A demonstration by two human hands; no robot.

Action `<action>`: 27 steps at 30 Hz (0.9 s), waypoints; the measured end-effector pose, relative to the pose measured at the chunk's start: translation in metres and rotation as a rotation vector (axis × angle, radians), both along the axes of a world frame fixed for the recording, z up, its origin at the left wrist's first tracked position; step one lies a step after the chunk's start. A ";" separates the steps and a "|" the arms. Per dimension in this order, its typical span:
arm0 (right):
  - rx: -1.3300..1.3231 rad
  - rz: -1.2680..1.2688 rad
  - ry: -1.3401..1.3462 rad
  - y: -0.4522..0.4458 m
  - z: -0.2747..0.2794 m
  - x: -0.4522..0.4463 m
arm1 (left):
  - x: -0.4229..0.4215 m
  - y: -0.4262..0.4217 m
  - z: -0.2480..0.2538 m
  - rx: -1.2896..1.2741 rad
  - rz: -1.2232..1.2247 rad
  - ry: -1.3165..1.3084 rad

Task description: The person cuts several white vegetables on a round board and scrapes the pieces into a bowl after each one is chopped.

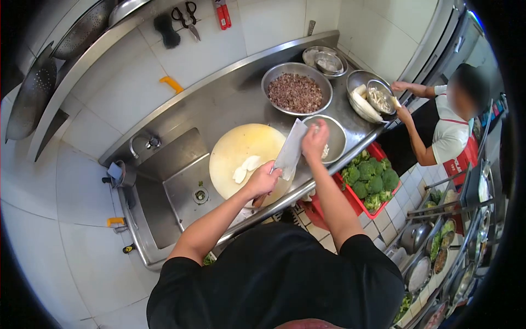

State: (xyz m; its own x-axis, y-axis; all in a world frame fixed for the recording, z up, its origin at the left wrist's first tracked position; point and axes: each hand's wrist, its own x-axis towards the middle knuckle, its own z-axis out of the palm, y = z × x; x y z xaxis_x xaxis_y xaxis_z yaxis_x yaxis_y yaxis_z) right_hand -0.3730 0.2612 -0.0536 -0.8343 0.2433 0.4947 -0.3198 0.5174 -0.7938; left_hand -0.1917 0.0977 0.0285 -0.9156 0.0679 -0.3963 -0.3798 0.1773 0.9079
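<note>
Here, a cleaver (290, 149) slants over the right edge of the round board (227, 147)
The left grip (264, 180) is closed on it; the right grip (315, 140) is over the steel bowl (341, 134) beside the board, its hold unclear; white slices (251, 163) lie on the board

White capital letters stand on the red surface (461, 163) beside the co-worker (446, 120); they seem to read "POLA", perhaps with one more letter, and the smaller marks below them are too blurred to tell. Pale markings on the red object (222, 15) at the wall (271, 24) are too small to read.
</note>
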 end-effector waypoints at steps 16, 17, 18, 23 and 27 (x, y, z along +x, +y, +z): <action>-1.086 2.146 0.401 0.103 0.290 0.094 | 0.091 -0.034 -0.066 -0.931 -0.091 0.094; -1.044 2.238 0.466 0.102 0.314 0.104 | 0.093 -0.034 -0.071 -0.936 -0.070 0.122; -0.981 2.336 0.525 0.099 0.333 0.107 | 0.096 -0.034 -0.076 -0.899 -0.036 0.135; -0.984 2.464 0.394 0.079 0.360 0.131 | 0.100 -0.043 -0.062 -0.761 0.146 0.125; -1.033 2.486 0.296 0.062 0.364 0.138 | 0.111 -0.061 -0.048 -0.698 0.301 0.076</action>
